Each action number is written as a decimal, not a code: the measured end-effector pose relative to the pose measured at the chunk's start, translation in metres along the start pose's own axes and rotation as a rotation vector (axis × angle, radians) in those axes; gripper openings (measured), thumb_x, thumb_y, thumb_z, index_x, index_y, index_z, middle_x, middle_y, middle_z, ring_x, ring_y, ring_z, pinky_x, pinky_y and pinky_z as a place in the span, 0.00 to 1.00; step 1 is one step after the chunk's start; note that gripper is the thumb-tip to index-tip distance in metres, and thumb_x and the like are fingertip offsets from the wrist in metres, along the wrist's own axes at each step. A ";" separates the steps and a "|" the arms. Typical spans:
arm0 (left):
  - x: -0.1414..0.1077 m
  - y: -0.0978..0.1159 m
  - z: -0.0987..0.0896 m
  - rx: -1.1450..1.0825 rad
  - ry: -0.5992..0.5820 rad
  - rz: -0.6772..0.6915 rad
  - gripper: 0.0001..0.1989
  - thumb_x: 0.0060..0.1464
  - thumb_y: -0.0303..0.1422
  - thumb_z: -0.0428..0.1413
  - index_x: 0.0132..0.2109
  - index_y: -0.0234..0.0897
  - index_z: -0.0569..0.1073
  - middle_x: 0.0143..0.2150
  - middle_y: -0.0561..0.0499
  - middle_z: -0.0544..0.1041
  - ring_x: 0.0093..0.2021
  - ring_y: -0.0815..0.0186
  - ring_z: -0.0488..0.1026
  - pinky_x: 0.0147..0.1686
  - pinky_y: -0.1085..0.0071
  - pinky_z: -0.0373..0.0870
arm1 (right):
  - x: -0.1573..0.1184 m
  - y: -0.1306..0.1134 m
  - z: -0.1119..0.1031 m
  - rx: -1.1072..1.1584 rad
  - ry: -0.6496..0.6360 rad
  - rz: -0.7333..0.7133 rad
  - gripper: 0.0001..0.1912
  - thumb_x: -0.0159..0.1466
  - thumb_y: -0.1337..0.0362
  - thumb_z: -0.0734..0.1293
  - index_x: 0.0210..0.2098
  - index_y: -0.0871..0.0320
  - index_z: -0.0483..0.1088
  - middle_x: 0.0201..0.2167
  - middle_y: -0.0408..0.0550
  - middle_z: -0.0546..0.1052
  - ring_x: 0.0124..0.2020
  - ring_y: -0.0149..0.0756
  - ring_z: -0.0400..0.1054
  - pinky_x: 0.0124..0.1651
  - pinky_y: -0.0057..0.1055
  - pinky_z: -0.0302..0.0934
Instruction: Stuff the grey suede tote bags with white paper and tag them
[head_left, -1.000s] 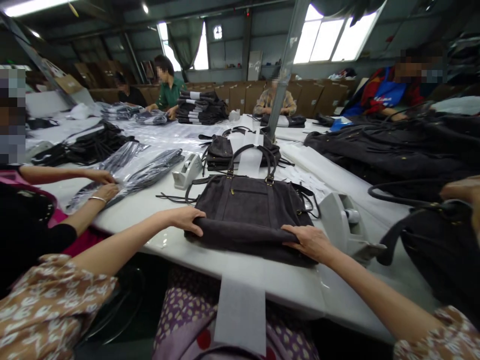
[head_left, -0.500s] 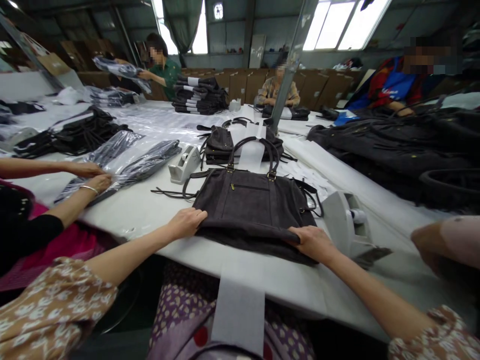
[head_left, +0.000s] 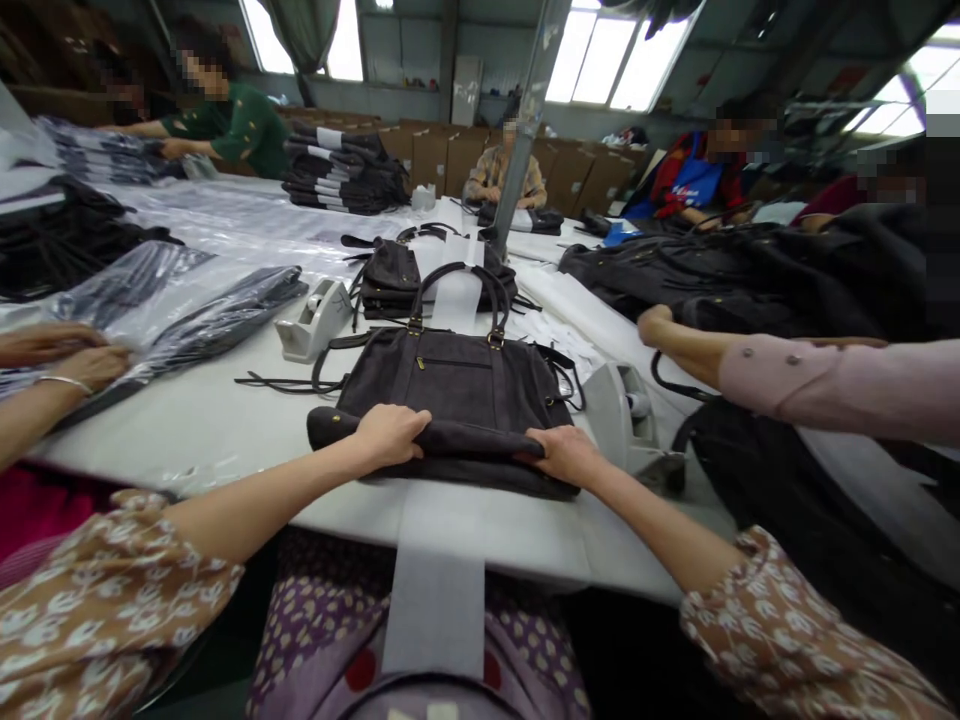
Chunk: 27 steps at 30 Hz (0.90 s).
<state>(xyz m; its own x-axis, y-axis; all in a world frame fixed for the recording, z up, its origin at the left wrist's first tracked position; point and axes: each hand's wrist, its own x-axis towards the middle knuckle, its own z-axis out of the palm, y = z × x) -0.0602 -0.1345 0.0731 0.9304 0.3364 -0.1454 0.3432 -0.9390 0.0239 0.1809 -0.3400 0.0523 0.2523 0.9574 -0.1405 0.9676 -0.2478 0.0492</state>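
A dark grey bag [head_left: 457, 385] lies flat on the white table [head_left: 262, 440], its two handles pointing away from me and a short zip across its front. Its near edge is folded up into a roll. My left hand [head_left: 391, 437] grips this roll left of the middle, fingers wrapped over it. Near the roll's right end my right hand [head_left: 568, 455] holds it between thumb and fingers. A pale strip [head_left: 439, 590] hangs from under the bag over the table edge towards my lap.
Tape dispensers stand left [head_left: 311, 322] and right [head_left: 628, 410] of the bag. More bags [head_left: 390, 280] lie behind it. A co-worker's hands [head_left: 82, 365] touch a plastic-wrapped bag at left; another person's arm [head_left: 817, 385] reaches in from the right, near dark bags.
My left hand has moved inward along the roll, whose left end now sticks out beyond it. The view has turned right. The arm at right now extends over the table.
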 end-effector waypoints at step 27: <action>-0.038 -0.051 0.035 0.071 0.256 0.099 0.05 0.57 0.31 0.49 0.34 0.38 0.69 0.34 0.47 0.72 0.35 0.61 0.70 0.34 0.67 0.63 | 0.014 -0.049 0.009 -0.111 0.318 -0.357 0.07 0.65 0.66 0.61 0.32 0.58 0.69 0.30 0.48 0.71 0.34 0.36 0.61 0.34 0.31 0.48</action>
<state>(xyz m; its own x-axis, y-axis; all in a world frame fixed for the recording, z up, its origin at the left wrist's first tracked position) -0.1174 -0.1024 0.0429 0.9642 0.2417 0.1090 0.2478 -0.9677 -0.0455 0.1367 -0.3157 0.0385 -0.1281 0.9818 0.1403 0.9814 0.1051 0.1605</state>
